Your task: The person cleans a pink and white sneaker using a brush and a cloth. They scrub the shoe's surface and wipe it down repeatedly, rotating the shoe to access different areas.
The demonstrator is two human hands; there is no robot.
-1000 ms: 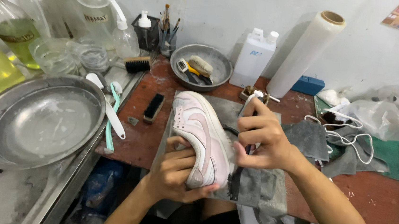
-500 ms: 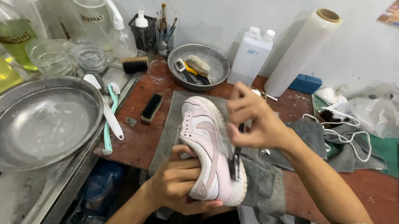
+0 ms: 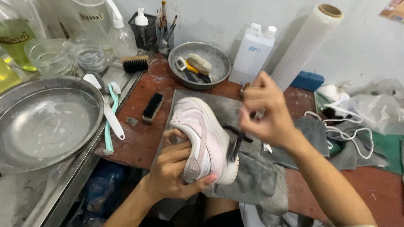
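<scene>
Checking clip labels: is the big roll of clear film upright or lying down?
Upright, leaning slightly: the roll of clear film stands on end against the wall, open core on top.

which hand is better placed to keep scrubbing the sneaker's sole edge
Right. The right hand already holds the brush with its bristles at the pink sneaker sole edge, while the left hand is wrapped around the sneaker, steadying it.

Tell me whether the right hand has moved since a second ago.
Yes. The right hand with its brush has risen toward the white jug.

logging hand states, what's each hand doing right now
Left hand: closed on the shoe.
Right hand: closed on a brush against the shoe.
</scene>
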